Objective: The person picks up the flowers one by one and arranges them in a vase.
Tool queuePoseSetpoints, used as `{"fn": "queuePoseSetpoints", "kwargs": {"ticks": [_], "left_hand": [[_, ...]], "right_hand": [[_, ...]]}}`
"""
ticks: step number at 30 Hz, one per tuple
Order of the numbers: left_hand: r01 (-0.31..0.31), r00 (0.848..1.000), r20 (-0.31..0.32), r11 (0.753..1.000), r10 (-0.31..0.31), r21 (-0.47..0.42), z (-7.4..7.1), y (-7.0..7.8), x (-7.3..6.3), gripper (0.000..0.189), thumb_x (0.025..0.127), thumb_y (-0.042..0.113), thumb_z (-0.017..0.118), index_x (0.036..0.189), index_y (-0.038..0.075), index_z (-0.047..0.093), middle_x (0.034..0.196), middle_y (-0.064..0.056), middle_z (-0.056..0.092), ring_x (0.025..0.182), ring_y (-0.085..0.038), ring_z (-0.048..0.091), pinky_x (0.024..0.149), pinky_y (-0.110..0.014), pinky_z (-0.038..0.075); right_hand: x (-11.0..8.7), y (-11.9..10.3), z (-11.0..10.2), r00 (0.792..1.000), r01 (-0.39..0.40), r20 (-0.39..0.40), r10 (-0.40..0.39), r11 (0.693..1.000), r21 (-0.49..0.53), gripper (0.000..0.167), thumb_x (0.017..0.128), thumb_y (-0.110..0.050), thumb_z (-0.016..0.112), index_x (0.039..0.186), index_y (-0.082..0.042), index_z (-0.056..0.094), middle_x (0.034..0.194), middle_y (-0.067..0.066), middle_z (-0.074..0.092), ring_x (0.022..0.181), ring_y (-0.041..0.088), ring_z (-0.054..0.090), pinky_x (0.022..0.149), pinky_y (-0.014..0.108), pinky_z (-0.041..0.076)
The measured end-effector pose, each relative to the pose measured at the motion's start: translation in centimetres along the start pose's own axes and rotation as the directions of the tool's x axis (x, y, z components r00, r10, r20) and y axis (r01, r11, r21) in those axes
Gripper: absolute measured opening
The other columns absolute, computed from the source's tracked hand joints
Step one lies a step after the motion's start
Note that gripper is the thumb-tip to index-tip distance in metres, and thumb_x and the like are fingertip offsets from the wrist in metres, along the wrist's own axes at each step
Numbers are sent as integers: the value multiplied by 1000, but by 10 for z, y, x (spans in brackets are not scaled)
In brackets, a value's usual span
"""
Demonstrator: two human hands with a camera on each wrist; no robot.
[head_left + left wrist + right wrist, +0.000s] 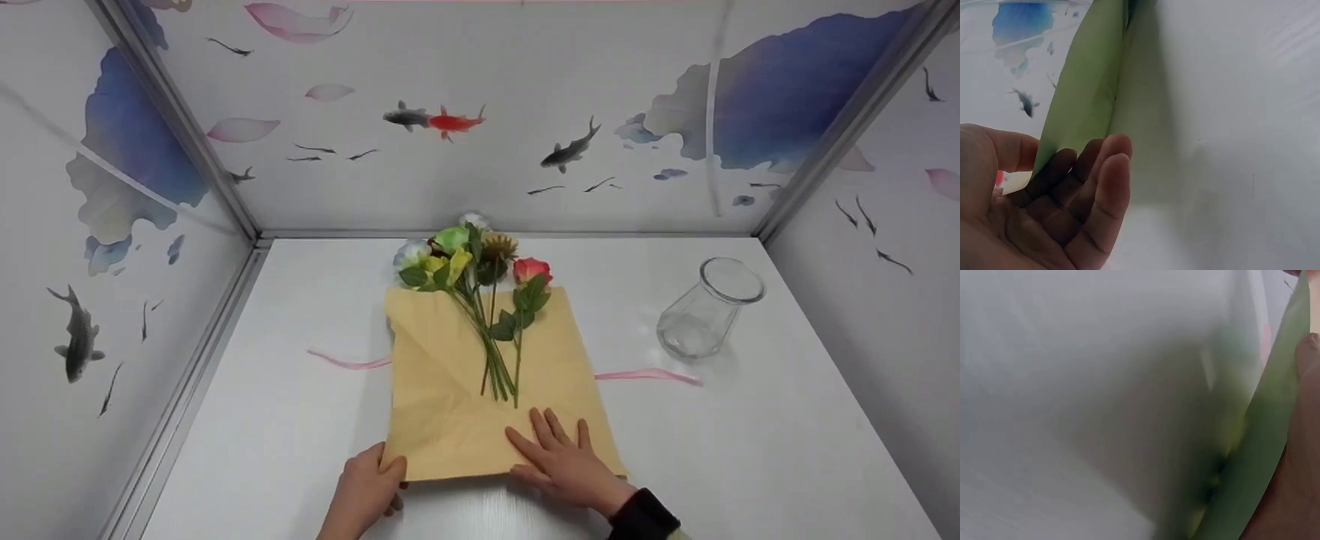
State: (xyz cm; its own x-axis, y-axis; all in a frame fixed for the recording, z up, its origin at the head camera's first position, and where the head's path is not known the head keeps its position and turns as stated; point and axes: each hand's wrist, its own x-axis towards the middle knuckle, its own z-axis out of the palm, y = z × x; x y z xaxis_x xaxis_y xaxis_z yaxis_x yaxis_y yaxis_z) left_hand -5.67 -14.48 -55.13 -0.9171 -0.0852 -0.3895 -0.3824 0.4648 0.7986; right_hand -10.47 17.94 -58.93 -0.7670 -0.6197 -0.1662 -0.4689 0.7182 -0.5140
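A sheet of tan wrapping paper point(442, 442) lies on the table, with a bunch of artificial flowers point(452, 240) across its upper half, heads past the far edge and stems toward me. One red rose point(532, 270) sits a little apart on the right. My left hand point(365, 480) pinches the paper's near left corner between thumb and fingers; the left wrist view shows the paper's green underside point(1085, 79) raised there. Spread fingers of my right hand point(566, 461) rest on the paper near its lower right corner. Pink ribbon point(649, 375) passes beneath the paper, both ends showing.
An open glass jar point(694, 330) stands on the white table point(757, 457) at the right. Printed panels point(465, 60) with fish and petals enclose the table at the back and both sides.
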Motion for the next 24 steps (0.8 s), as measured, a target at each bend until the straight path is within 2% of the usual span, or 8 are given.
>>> {"fn": "queuePoseSetpoints", "kwargs": {"ticks": [4,10,13,16,18,20,22,24], "left_hand": [[56,997,59,998,-56,-5,-4,-5,3,15,87,14,53,89,3,63,69,-6,68,48,-16,58,45,-27,49],[111,984,135,993,-116,46,-8,-13,6,11,81,13,53,82,5,61,62,-5,65,47,-13,51,43,-22,40],[115,988,88,982,-129,152,-7,-13,7,12,83,15,55,83,4,61,64,-5,64,51,-16,49,47,-25,39],[81,997,-36,950,-73,301,-7,-9,7,27,87,23,63,102,1,60,82,-10,66,65,-23,56,55,-35,45],[16,991,-128,906,43,424,-5,-5,8,52,86,29,71,124,-3,54,100,-17,60,80,-30,56,63,-43,48],[-61,963,-188,834,195,549,-2,-2,9,82,81,32,82,144,-1,42,119,-21,53,96,-37,53,72,-50,47],[-153,910,-191,726,369,671,3,0,10,101,73,31,90,155,5,36,134,-24,45,112,-42,47,84,-56,43],[-242,853,-131,604,506,759,7,2,12,106,68,31,93,156,10,39,146,-23,41,127,-47,41,96,-62,38]], "right_hand": [[1,9,-4,1000,-7,22,6,998,63,58,109,-49,38,158,-18,40,166,25,22,153,48,17,107,82,5],[-6,19,-3,1000,5,-7,-6,996,-90,55,108,-39,48,159,-19,40,166,15,29,152,50,19,111,79,12],[-8,18,2,999,-14,-34,9,991,-136,57,106,-42,51,159,-24,39,167,12,28,151,52,17,109,81,12],[-8,16,4,997,-24,-70,12,987,-160,57,106,-44,51,158,-25,40,166,11,30,151,52,20,110,80,13],[-9,16,5,996,-22,-89,7,984,-175,56,106,-44,50,158,-24,41,166,11,32,150,51,22,110,80,15],[-9,15,6,995,-21,-95,4,984,-177,56,106,-44,50,158,-24,42,165,11,33,150,52,23,110,79,15],[-9,16,6,996,-21,-94,5,985,-173,56,106,-44,50,158,-24,42,165,11,33,150,52,23,110,79,15],[-9,16,6,996,-24,-89,9,985,-169,56,106,-44,50,158,-24,41,166,11,32,150,51,22,110,79,15]]}}
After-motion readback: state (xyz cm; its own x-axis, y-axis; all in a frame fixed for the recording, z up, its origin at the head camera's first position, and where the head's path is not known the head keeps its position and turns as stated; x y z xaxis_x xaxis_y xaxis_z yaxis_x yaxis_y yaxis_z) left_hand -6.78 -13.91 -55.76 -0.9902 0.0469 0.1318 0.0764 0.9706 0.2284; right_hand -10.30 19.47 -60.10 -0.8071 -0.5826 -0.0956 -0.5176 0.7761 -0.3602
